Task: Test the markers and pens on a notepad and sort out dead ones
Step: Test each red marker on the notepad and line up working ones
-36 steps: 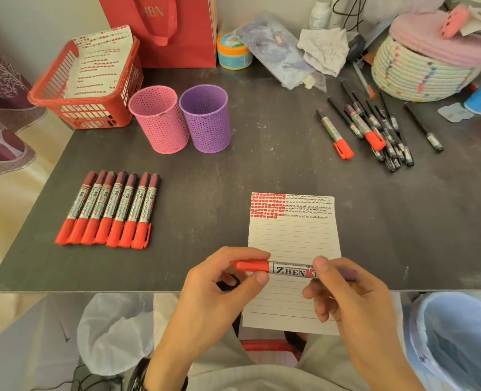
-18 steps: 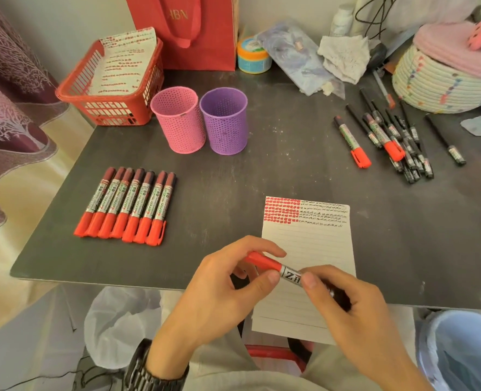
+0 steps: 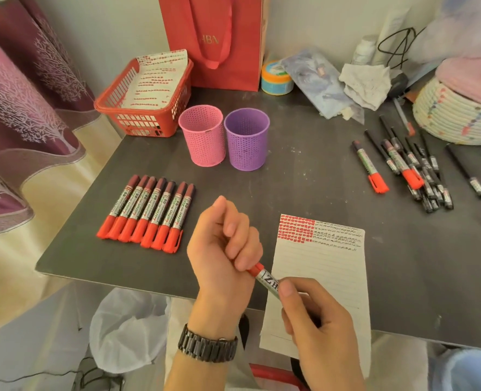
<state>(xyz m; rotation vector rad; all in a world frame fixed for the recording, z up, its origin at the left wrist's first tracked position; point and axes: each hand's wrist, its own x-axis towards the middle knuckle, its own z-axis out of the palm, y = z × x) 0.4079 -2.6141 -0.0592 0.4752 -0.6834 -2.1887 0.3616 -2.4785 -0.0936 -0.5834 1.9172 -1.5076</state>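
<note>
Both hands hold one red marker [image 3: 266, 279] over the near table edge. My left hand [image 3: 223, 249] is fisted around its red cap end, and my right hand [image 3: 315, 320] grips the labelled barrel. Under the right hand lies the lined notepad [image 3: 332, 272], with red and dark test marks along its top. Several capped red markers [image 3: 149, 213] lie in a neat row at the left. A loose pile of black pens and red markers [image 3: 411, 167] lies at the right.
A pink cup [image 3: 202, 136] and a purple cup [image 3: 246, 139] stand mid-table. A red basket [image 3: 143, 100] holding a marked sheet sits at the back left, beside a red bag [image 3: 219, 40]. A woven basket [image 3: 456, 114] stands at the right. Bins sit below the table edge.
My left hand has shifted from a fingertip pinch to a full fist around the cap end. The marker has tilted, cap end up and left. The view has moved closer and to the right.
</note>
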